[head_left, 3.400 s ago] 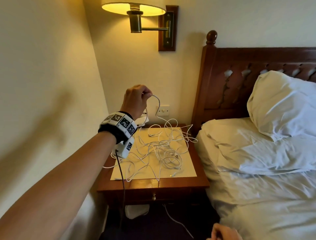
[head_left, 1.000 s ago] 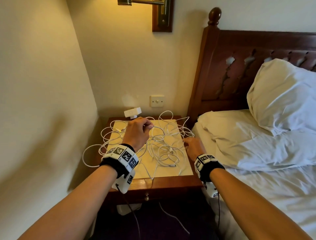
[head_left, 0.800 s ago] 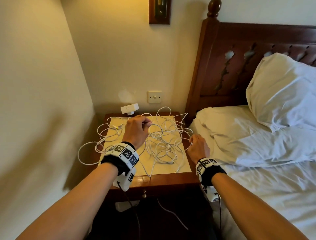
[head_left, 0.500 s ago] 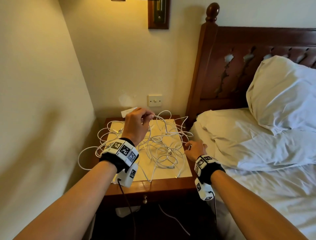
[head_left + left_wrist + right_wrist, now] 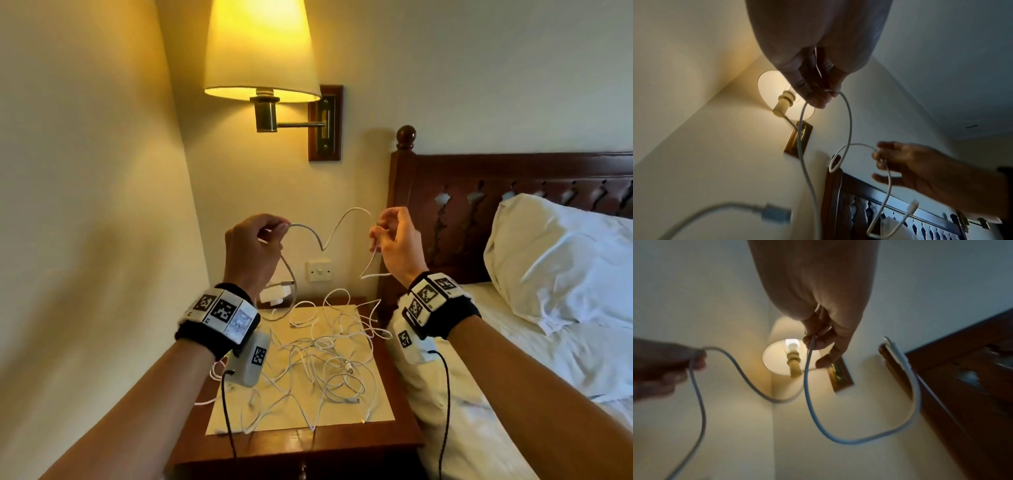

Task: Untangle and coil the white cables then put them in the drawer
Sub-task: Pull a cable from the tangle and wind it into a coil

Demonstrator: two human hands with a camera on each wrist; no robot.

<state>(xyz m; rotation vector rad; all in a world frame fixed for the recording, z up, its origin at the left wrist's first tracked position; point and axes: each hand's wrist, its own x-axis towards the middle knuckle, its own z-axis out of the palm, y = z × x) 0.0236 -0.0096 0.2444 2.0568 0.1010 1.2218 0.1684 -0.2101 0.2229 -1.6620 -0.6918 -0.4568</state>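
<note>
Both hands raised, pinching one white cable, no legible writing

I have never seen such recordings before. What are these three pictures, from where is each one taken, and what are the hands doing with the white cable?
There is no robot here: a person works with two bare hands, wearing bands with black-and-white markers and a small camera on each wrist. The large picture comes from a camera on the head, looking down at a nightstand beside a bed. The other two come from the wrist cameras, looking up along the fingers, so you see the lit lamp from below.

On the nightstand lies a tangle of cables on a pale mat. The left hand and the right hand each pinch one cable, lifted above the tangle. It sags between them, and its free end with a plug hangs below the right hand's grip.
</note>
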